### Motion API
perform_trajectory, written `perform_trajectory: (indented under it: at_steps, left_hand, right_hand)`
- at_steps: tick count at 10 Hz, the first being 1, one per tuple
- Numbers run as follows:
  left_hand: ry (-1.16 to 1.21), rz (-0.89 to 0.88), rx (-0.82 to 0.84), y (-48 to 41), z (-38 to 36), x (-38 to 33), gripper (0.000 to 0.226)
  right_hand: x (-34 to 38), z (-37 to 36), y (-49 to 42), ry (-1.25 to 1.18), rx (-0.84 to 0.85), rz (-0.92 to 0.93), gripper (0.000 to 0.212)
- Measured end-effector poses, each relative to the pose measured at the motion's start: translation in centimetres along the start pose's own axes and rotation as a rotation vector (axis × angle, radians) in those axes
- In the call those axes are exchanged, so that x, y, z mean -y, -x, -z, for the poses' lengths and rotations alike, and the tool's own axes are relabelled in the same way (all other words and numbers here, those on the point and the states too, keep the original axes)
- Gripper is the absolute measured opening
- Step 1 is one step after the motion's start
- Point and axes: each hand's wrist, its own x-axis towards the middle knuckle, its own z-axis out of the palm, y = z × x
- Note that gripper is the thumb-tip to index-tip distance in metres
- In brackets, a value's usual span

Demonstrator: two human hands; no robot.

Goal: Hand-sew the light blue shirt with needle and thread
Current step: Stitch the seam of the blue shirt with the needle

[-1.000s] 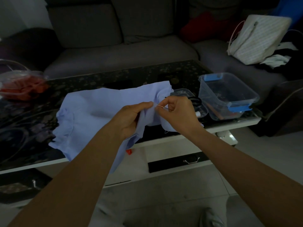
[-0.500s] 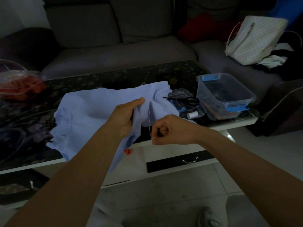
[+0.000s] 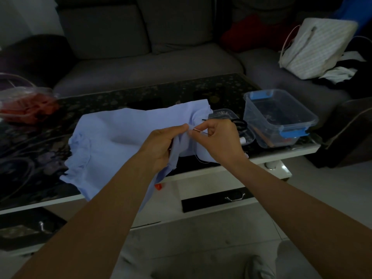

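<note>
The light blue shirt (image 3: 120, 137) lies spread over the dark patterned coffee table (image 3: 141, 93), one edge hanging off the front. My left hand (image 3: 161, 146) grips a raised fold of the shirt near its right side. Close beside it, my right hand (image 3: 219, 137) pinches the thin needle (image 3: 200, 131), whose tip points at the fold held by my left fingers. A dark thread (image 3: 196, 156) loops down below the needle across the cloth.
A small open sewing kit (image 3: 227, 114) with black scissors (image 3: 239, 123) and a white spool (image 3: 243, 140) sits right of the shirt. Beside it stands a clear tub with blue clips (image 3: 281, 119). A bag of red items (image 3: 26, 105) is at far left. A grey sofa stands behind.
My right hand, which had pulled the needle and thread down toward the table's front edge, has come back up to the fold. My left hand kept its grip on the shirt.
</note>
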Motion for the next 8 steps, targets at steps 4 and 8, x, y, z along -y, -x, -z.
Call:
perform_trajectory:
  at_steps: [4, 8]
  left_hand:
    - [0.075, 0.046, -0.104, 0.3, -0.4, -0.5, 0.025]
    - [-0.071, -0.069, -0.010, 0.8, -0.1, -0.7, 0.007]
  right_hand:
    - [1.0, 1.4, 1.4, -0.098, 0.441, 0.162, 0.006]
    - [0.4, 3.0, 1.7, -0.067, 0.779, 0.023, 0.011]
